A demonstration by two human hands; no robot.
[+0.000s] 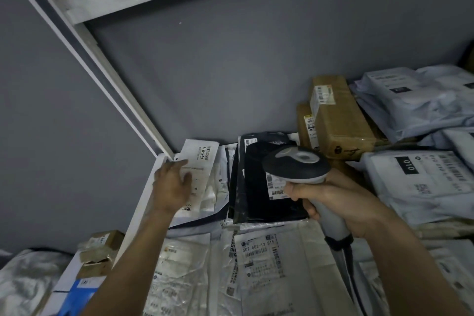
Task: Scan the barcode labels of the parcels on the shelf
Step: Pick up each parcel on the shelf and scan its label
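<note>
Parcels covered the shelf (143, 202) from its left edge to the right border of the view. The right hand (333, 202) was wrapped around the grey handle of a handheld barcode scanner (297, 164), fingers curled at the front of the grip. The scanner's long axis ran from the cable end near the person up and away to its dark head, which pointed forward and slightly left, hanging over the black mailer bag (259, 187) and the white barcode label (275, 185) on that bag. The label's lower right corner was hidden behind the hand.

The left hand (171, 185) lay flat, fingers straight and loosely spread, on the white mailer (202, 174) at the back left corner of the shelf, gripping nothing. This mailer's long side ran toward the grey back wall (230, 72), its small printed label (206, 153) near the far end.

Two brown cardboard boxes (341, 120) stood at the back right, one tight against the other, each bearing a white label. To their right, pale plastic mailers (415, 100) lay stacked; their number could not be counted. A white mailer with a large label (261, 259) lay nearest the person, between the two forearms.
</note>
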